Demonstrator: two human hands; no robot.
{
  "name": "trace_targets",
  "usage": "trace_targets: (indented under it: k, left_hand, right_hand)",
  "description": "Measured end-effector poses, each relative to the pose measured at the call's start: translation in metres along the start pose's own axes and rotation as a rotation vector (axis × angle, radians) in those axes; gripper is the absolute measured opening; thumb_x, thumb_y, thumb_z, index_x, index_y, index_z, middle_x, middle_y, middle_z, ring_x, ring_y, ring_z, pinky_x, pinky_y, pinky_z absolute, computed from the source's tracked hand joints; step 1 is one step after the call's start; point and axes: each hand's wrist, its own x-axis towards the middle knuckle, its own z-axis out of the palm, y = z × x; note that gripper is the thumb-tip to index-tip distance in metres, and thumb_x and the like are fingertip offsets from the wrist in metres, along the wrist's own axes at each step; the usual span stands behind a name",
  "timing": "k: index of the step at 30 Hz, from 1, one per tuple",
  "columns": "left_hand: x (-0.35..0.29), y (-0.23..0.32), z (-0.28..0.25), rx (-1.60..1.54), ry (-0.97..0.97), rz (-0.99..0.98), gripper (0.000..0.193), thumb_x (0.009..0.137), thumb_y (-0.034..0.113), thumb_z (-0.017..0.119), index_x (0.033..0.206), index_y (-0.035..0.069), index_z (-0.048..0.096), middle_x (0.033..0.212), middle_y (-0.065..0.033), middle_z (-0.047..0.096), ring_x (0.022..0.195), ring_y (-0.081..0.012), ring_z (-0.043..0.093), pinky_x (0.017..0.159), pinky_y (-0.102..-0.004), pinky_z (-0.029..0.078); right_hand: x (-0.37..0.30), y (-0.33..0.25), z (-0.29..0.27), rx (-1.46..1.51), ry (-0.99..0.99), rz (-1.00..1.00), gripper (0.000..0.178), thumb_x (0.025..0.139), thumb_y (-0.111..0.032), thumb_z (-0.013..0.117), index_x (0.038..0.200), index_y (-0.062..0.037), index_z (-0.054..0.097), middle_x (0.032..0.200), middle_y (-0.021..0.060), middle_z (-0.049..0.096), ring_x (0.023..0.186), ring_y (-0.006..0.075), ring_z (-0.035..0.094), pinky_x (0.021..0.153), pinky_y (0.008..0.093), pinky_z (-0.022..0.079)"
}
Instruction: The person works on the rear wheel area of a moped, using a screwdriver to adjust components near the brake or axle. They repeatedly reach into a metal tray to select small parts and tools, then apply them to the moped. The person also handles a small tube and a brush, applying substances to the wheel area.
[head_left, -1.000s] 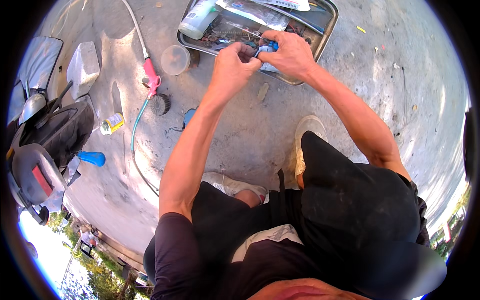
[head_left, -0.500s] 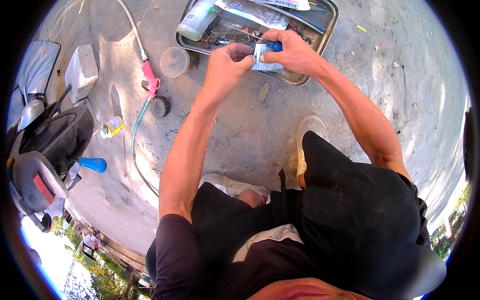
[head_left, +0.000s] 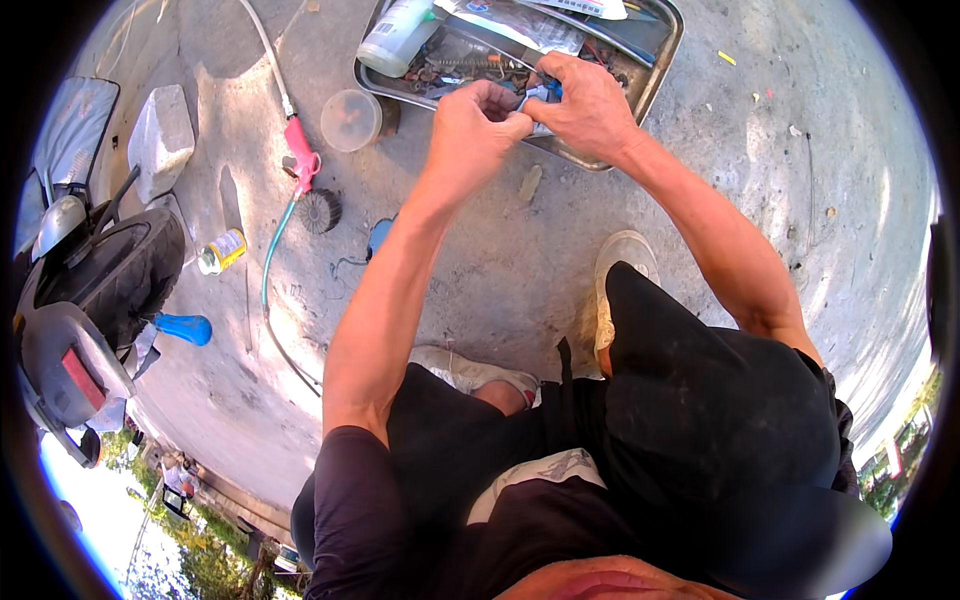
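My left hand (head_left: 478,122) and my right hand (head_left: 592,108) meet over the near edge of a metal tray (head_left: 652,105). Between their fingertips is a small white and light-blue packet (head_left: 538,97), mostly covered by the fingers. Both hands are closed, thumbs pressed toward it. Dark small parts (head_left: 450,68) lie in the tray behind them. In its left corner lies a translucent white bottle (head_left: 396,40), with a white plastic bag (head_left: 520,22) to its right.
Left of the tray stand a round clear container (head_left: 351,121) and a pink air gun (head_left: 300,152) on a hose. A yellow can (head_left: 223,252) and a dark ribbed cap (head_left: 320,211) sit nearby. At far left are a tyre (head_left: 135,265) and a blue-handled tool (head_left: 185,328).
My left hand and forearm have shifted slightly right, uncovering a dark bluish piece on the ground. Less of the packet shows between my fingers.
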Motion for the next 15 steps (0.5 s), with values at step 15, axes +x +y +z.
trace_targets:
  k: [15]
  left_hand:
    - [0.003, -0.011, -0.017, -0.517, -0.194, -0.147, 0.018, 0.086, -0.007, 0.057, 0.1, 0.002, 0.064, 0.1, -0.0062, 0.065, 0.078, -0.009, 0.053, 0.07, -0.0248, 0.042]
  right_hand:
    - [0.015, -0.001, 0.011, 0.093, 0.118, 0.015, 0.032, 0.076, -0.026, 0.071, 0.097, -0.0018, 0.074, 0.085, 0.0188, 0.068, 0.074, 0.0339, 0.066, 0.07, 0.0422, 0.052]
